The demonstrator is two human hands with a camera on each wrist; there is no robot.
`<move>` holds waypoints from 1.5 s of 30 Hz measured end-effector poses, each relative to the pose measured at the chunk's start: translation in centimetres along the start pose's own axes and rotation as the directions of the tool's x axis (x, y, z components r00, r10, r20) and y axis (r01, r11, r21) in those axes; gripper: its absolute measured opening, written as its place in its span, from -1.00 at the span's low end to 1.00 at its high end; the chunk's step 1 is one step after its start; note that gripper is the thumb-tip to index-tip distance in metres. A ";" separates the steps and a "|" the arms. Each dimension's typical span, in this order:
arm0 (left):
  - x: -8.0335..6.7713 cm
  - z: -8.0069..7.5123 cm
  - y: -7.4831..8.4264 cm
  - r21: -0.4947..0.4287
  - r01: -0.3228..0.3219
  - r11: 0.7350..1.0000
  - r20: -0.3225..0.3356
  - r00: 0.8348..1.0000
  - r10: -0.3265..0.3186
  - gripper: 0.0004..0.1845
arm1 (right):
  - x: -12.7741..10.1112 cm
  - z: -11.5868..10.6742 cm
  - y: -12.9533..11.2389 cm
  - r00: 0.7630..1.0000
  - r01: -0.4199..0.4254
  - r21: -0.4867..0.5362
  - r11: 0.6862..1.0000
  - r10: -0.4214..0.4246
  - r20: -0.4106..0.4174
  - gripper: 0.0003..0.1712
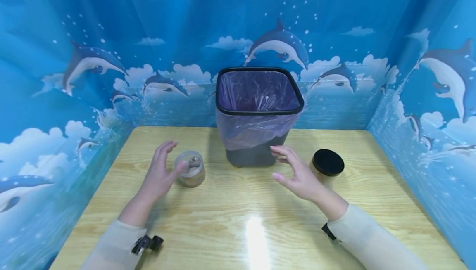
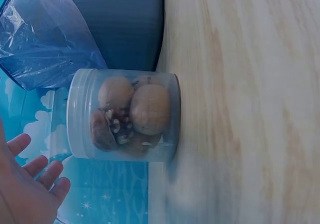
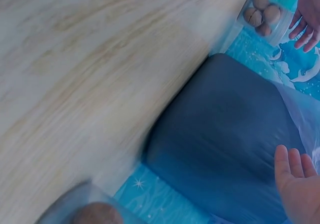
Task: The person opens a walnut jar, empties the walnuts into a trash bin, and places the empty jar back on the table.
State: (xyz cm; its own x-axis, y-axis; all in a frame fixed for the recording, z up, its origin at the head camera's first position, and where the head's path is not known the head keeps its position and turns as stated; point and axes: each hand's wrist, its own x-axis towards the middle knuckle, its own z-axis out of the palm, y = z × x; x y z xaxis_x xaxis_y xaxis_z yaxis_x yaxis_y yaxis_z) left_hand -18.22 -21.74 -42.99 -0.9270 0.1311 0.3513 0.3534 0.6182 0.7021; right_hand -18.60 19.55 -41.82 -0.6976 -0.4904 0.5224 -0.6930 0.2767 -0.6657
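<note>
My left hand (image 1: 158,177) hovers beside a clear lidless jar (image 1: 196,176), fingers loosely bent, thumb overlapping its rim from the head camera's angle. Brown roundish nut-like things (image 2: 150,109) fill that jar in the left wrist view; one dark piece among them has a pale-speckled face. Just in front of the bin (image 1: 251,157), to its right, my right hand (image 1: 300,179) is held in the air with thumb and fingers spread and nothing between them. A second jar with a black lid (image 1: 328,162) stands behind the right hand; a brown round thing (image 3: 97,215) shows inside it.
A translucent purple bag (image 1: 256,127) lines the dark grey bin under its black rim (image 1: 260,113). The light wood table (image 1: 219,220) meets a blue dolphin-print curtain (image 1: 178,22) at the back and both sides.
</note>
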 end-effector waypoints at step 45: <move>-1.1 1.9 -1.9 -0.144 0.238 0.960 0.127 0.967 -0.221 -0.04 | 3.7 5.6 -0.6 0.984 -0.111 0.144 0.983 0.088 0.157 -0.20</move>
State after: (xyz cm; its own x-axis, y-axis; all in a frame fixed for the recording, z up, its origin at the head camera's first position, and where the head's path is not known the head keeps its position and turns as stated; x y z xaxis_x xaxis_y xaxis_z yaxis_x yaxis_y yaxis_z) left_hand -18.15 -21.57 -45.90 -0.9904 0.0887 0.1062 0.1369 0.5132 0.8473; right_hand -19.81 12.94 -42.48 -0.7184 -0.5881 0.3714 -0.5779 0.2076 -0.7893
